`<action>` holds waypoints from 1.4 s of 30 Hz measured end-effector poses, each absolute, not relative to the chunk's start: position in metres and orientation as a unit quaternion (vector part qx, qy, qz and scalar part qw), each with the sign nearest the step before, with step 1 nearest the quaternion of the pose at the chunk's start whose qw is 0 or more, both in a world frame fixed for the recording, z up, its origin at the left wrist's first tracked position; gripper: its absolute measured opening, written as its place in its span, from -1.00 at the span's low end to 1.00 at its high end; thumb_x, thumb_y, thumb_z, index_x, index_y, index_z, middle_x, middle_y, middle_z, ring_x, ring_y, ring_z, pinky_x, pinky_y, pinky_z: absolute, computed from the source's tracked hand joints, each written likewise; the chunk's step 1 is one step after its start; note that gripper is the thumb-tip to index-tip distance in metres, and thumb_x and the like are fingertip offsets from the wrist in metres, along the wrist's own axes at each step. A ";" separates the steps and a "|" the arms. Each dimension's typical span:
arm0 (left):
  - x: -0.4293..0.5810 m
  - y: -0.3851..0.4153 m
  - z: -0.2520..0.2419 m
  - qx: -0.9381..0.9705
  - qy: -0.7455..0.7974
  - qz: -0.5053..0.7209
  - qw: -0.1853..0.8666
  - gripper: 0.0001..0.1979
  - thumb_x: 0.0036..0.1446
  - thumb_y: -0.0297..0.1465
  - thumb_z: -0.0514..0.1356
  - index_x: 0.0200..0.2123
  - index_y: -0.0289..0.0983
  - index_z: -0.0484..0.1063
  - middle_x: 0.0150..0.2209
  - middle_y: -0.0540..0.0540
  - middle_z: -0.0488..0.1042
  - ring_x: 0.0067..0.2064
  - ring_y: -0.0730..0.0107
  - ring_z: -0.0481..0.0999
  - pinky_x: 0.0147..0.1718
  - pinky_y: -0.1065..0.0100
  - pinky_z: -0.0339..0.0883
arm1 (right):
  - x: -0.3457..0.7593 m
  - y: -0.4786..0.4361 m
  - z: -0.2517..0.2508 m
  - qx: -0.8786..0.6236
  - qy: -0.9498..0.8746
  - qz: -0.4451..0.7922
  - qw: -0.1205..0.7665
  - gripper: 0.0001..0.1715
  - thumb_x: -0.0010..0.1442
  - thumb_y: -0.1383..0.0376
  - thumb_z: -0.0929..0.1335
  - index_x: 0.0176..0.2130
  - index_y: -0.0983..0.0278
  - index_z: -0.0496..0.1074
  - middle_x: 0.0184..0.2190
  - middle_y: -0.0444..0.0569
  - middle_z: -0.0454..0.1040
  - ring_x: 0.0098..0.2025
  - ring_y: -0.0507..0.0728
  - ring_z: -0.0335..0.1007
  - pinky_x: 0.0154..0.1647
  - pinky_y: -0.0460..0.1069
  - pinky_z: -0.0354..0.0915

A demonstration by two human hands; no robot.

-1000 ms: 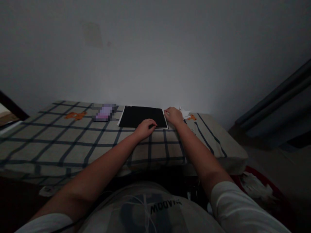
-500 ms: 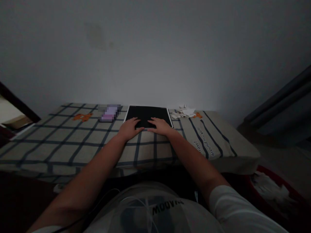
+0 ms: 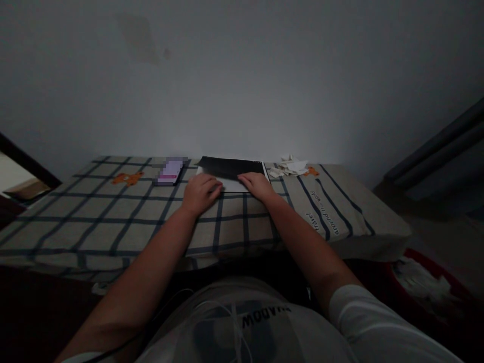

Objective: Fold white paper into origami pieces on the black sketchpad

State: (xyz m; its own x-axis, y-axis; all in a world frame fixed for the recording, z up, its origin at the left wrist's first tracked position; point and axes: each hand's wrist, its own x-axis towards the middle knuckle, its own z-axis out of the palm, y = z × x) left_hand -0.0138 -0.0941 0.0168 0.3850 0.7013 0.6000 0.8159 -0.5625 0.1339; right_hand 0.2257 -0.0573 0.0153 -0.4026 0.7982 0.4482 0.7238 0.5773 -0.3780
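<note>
A black sheet of paper (image 3: 230, 167) with a white underside lies on the checked cloth (image 3: 113, 217) near the wall. Its near edge is lifted and folded away from me, so the white side shows. My left hand (image 3: 201, 192) and my right hand (image 3: 257, 184) both grip that near edge, fingers curled over it.
A small purple object (image 3: 171, 172) lies left of the sheet. A pile of white paper scraps (image 3: 289, 166) sits to its right by the wall. A red bin holding white scraps (image 3: 419, 285) stands on the floor at the right. The cloth-covered surface ends at the right (image 3: 378, 237).
The sheet lay flat and black a second ago. Both hands came together at its near edge and have lifted it away from me, exposing the white underside.
</note>
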 end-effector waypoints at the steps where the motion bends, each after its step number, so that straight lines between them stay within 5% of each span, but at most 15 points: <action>1: -0.014 -0.092 0.014 -0.848 -0.443 -0.282 0.075 -0.67 0.30 -0.22 0.07 -0.16 -0.23 0.60 -0.13 -0.19 0.59 -0.02 0.12 0.51 0.03 0.11 0.35 | 0.226 -0.057 0.016 -0.465 -0.821 0.058 0.326 -0.61 0.41 0.19 0.23 0.01 0.24 0.56 0.01 0.00 0.58 0.09 0.12 0.48 0.15 -0.02 0.28; 6: -0.016 -0.074 -0.006 -0.866 -0.456 -0.204 0.022 -0.54 0.27 -0.20 0.11 0.16 -0.27 0.44 0.24 -0.20 0.39 0.25 0.11 0.37 0.21 0.13 0.24 | 0.229 -0.052 0.015 -0.483 -0.786 0.057 0.381 -0.60 0.41 0.20 0.21 0.00 0.23 0.57 -0.01 -0.01 0.59 0.07 0.12 0.48 0.16 -0.01 0.29; 18: -0.016 -0.072 -0.011 -0.859 -0.479 -0.181 0.023 -0.60 0.37 -0.27 -0.02 0.10 -0.20 0.49 0.18 -0.12 0.46 0.22 0.20 0.43 0.19 0.20 0.28 | 0.231 -0.049 0.012 -0.469 -0.790 0.066 0.389 -0.63 0.39 0.18 0.25 -0.04 0.24 0.59 -0.05 -0.01 0.61 0.03 0.11 0.51 0.11 -0.01 0.32; 27: -0.008 -0.079 0.000 -0.836 -0.519 -0.140 0.113 -0.67 0.23 -0.44 0.07 -0.04 -0.21 0.56 -0.05 -0.24 0.59 -0.03 0.06 0.57 -0.18 0.21 0.43 | 0.231 -0.050 0.012 -0.474 -0.797 0.072 0.366 -0.64 0.39 0.18 0.26 -0.04 0.23 0.58 -0.05 -0.01 0.61 0.03 0.12 0.51 0.09 -0.01 0.32; 36: -0.015 -0.068 -0.007 -0.859 -0.446 -0.254 0.000 -0.70 0.29 -0.25 0.10 -0.12 -0.19 0.62 0.02 -0.13 0.58 0.05 0.15 0.55 0.10 0.15 0.37 | 0.231 -0.050 0.010 -0.466 -0.801 0.076 0.368 -0.65 0.36 0.15 0.29 -0.07 0.22 0.60 -0.06 -0.01 0.61 0.02 0.12 0.52 0.07 -0.03 0.33; 42: -0.014 -0.074 0.000 -0.893 -0.395 -0.209 0.054 -0.69 0.28 -0.40 0.06 -0.08 -0.21 0.59 0.01 -0.17 0.58 0.04 0.14 0.54 0.06 0.09 0.38 | 0.232 -0.047 0.017 -0.427 -0.834 0.090 0.338 -0.67 0.34 0.15 0.32 -0.11 0.23 0.62 -0.08 -0.01 0.62 0.01 0.11 0.53 0.07 -0.04 0.32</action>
